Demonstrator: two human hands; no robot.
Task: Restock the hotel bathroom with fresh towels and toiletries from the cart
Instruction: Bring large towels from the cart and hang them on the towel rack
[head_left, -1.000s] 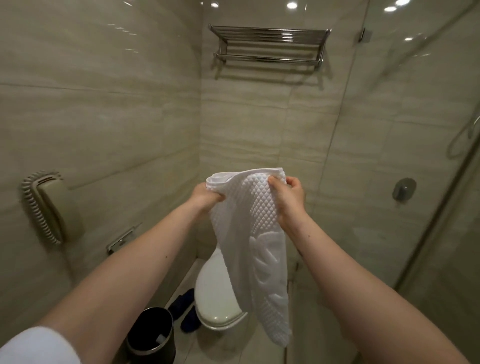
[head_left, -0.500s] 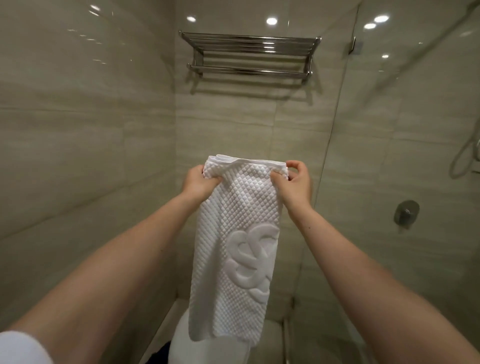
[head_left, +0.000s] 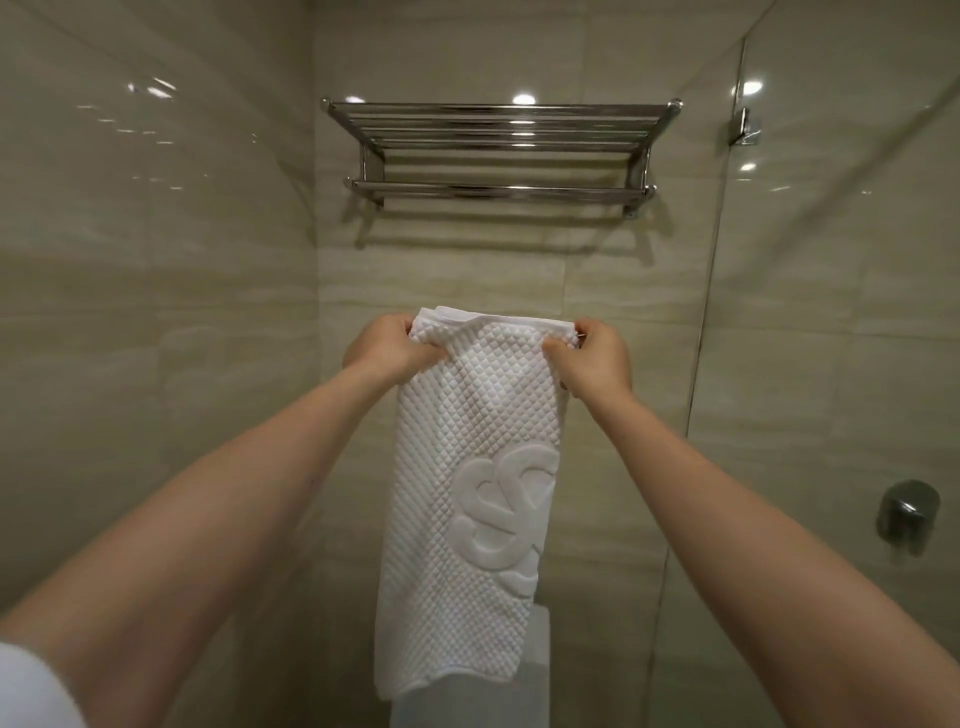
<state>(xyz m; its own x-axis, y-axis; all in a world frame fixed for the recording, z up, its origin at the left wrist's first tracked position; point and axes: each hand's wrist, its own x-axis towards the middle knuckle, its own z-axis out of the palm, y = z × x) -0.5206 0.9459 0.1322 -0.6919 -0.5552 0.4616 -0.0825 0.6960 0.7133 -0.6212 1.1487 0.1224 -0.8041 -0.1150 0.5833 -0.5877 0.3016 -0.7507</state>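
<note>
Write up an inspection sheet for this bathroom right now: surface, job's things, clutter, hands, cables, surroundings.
Surface: chrome towel rack mounted high on the back wall, above both hands.
Job's things: white towel, waffle-textured with an embossed emblem, hangs straight down below the rack, not touching it.
Clutter: nothing seen.
Hands: left hand grips the towel's top left corner; right hand grips its top right corner.
Cables: nothing seen.
Surroundings: beige tiled walls; glass shower panel at right, held by a metal bracket; shower valve behind the glass.
</note>
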